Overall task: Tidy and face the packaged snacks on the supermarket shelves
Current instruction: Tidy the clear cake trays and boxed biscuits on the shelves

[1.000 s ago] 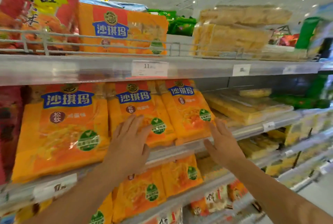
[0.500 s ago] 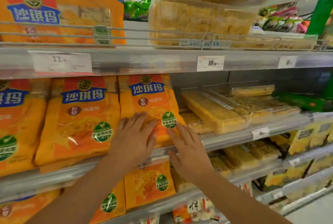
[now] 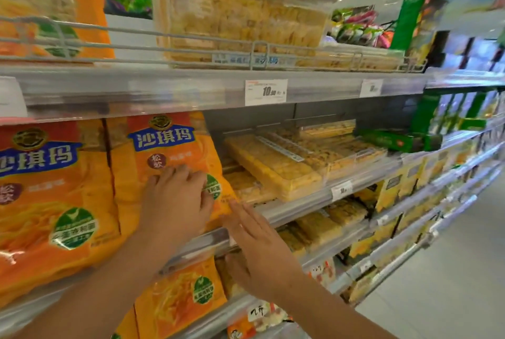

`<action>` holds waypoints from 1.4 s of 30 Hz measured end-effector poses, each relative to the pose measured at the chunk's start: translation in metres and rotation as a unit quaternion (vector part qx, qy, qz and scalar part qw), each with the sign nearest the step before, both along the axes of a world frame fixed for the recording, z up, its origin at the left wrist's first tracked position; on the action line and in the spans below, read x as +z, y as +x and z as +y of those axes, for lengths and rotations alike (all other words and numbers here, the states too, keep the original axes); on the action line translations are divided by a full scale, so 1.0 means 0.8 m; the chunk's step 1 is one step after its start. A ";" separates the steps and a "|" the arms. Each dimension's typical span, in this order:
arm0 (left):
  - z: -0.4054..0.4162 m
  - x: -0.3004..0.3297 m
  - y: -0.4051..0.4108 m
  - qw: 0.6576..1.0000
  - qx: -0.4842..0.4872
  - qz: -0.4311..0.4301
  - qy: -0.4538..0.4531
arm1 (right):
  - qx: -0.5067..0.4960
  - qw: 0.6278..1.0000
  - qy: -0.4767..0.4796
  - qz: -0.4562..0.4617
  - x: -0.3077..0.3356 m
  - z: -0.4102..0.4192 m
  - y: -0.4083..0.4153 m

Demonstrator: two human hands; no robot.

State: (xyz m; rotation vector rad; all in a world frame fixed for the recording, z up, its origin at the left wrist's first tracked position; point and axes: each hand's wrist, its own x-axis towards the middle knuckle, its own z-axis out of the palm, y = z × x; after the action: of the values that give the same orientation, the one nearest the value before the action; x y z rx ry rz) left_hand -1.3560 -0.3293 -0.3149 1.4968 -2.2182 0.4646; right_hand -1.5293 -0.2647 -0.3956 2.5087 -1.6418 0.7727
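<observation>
Orange snack bags with blue labels stand in a row on the middle shelf. My left hand [image 3: 177, 202] lies flat, fingers spread, on the front of the rightmost orange bag [image 3: 169, 147]. My right hand [image 3: 257, 246] reaches with straight fingers to that bag's lower right corner, at the shelf's front rail [image 3: 287, 210]. A larger orange bag [image 3: 52, 202] stands to the left. Further orange bags [image 3: 177, 297] sit on the shelf below, partly hidden by my forearms.
Clear boxes of yellow pastry [image 3: 273, 169] lie right of the orange bags, with more boxes [image 3: 235, 16] on the top shelf behind a wire rail. Green boxes [image 3: 396, 142] stand further right. A price tag [image 3: 265, 92] hangs on the upper shelf edge. The aisle floor [image 3: 451, 284] runs along the right.
The view has shifted right and moved closer to the shelf. My left hand has slid onto the rightmost orange bag and my right hand now touches its lower right corner.
</observation>
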 end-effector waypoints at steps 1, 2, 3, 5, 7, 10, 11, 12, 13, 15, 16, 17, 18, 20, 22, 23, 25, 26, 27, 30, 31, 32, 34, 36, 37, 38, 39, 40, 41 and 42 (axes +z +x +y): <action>-0.001 0.000 -0.011 0.999 -0.046 0.023 0.003 | -0.006 1.000 -0.004 -0.009 -0.003 0.008 -0.009; 0.000 0.000 -0.023 0.994 -0.099 0.049 0.008 | -0.015 1.000 -0.018 -0.020 -0.006 0.017 -0.019; 0.003 0.000 -0.037 0.985 -0.153 0.073 0.018 | -0.026 0.998 -0.047 -0.030 -0.007 0.027 -0.031; 0.009 0.002 -0.067 0.962 -0.239 0.126 0.043 | -0.038 0.989 -0.133 -0.057 -0.003 0.044 -0.063; 0.012 0.007 -0.093 0.943 -0.289 0.152 0.065 | -0.053 0.972 -0.215 -0.080 0.011 0.053 -0.102; 0.012 0.016 -0.132 0.945 -0.306 0.078 0.090 | -0.097 0.948 -0.270 -0.138 0.043 0.047 -0.169; 0.011 0.017 -0.145 0.951 -0.291 0.041 0.093 | -0.119 0.942 -0.278 -0.145 0.051 0.041 -0.190; 0.010 0.017 -0.157 0.958 -0.270 0.015 0.090 | -0.142 0.942 -0.273 -0.134 0.058 0.033 -0.210; 0.009 0.016 -0.167 0.965 -0.250 0.002 0.082 | -0.162 0.948 -0.255 -0.102 0.061 0.023 -0.229; 0.009 0.012 -0.178 0.974 -0.220 0.008 0.051 | -0.181 0.963 -0.199 0.007 0.062 0.001 -0.262; 0.010 0.009 -0.180 0.977 -0.208 0.023 0.038 | -0.176 0.968 -0.173 0.053 0.063 -0.011 -0.274; 0.009 0.007 -0.180 0.979 -0.197 0.040 0.026 | -0.162 0.971 -0.153 0.080 0.064 -0.023 -0.283; 0.009 0.005 -0.179 0.981 -0.184 0.054 0.020 | -0.145 0.975 -0.139 0.091 0.065 -0.034 -0.290; 0.012 0.007 -0.177 0.986 -0.148 0.066 0.034 | -0.116 0.981 -0.126 0.092 0.067 -0.049 -0.297; 0.018 0.013 -0.176 0.990 -0.112 0.063 0.049 | -0.092 0.983 -0.139 0.082 0.068 -0.059 -0.301; 0.022 0.015 -0.176 0.992 -0.097 0.060 0.052 | -0.079 0.984 -0.144 0.069 0.068 -0.062 -0.302; 0.028 0.017 -0.176 0.995 -0.071 0.050 0.056 | -0.051 0.989 -0.131 0.042 0.072 -0.067 -0.306; 0.029 0.019 -0.176 0.996 -0.059 0.040 0.057 | -0.037 0.991 -0.121 0.035 0.074 -0.070 -0.308; 0.031 0.020 -0.175 0.997 -0.047 0.029 0.061 | -0.023 0.993 -0.113 0.033 0.075 -0.072 -0.311; 0.034 0.022 -0.178 0.997 -0.012 0.015 0.080 | 0.009 0.994 -0.105 0.038 0.077 -0.077 -0.320; 0.034 0.023 -0.180 0.996 -0.002 0.012 0.085 | 0.014 0.994 -0.104 0.037 0.078 -0.078 -0.323; 0.035 0.024 -0.182 0.996 0.007 0.009 0.089 | 0.018 0.994 -0.104 0.035 0.078 -0.078 -0.324; 0.034 0.027 -0.185 0.995 0.028 -0.003 0.097 | 0.025 0.994 -0.104 0.034 0.080 -0.077 -0.325; 0.034 0.030 -0.189 0.995 0.041 -0.015 0.085 | 0.027 0.994 -0.096 0.036 0.084 -0.077 -0.327; 0.035 0.032 -0.193 0.997 0.040 -0.016 0.069 | 0.027 0.994 -0.094 0.040 0.085 -0.077 -0.329; 0.037 0.032 -0.197 0.999 0.030 -0.015 0.043 | 0.028 0.994 -0.091 0.044 0.085 -0.076 -0.331; 0.038 0.032 -0.203 1.000 0.012 -0.013 0.012 | 0.030 0.995 -0.089 0.042 0.083 -0.074 -0.335; 0.038 0.033 -0.209 1.000 -0.006 -0.010 -0.018 | 0.034 0.995 -0.087 0.020 0.079 -0.070 -0.338; 0.038 0.034 -0.215 0.999 -0.019 -0.009 -0.037 | 0.033 0.995 -0.087 -0.029 0.076 -0.065 -0.339; 0.036 0.037 -0.220 0.999 -0.028 -0.010 -0.040 | 0.020 0.991 -0.077 -0.105 0.074 -0.060 -0.339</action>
State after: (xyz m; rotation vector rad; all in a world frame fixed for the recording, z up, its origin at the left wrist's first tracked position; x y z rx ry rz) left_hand -1.5323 -0.3008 -0.2852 1.3912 -2.2232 0.5449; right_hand -1.8007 -0.3124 -0.3366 2.4306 -1.5253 1.1547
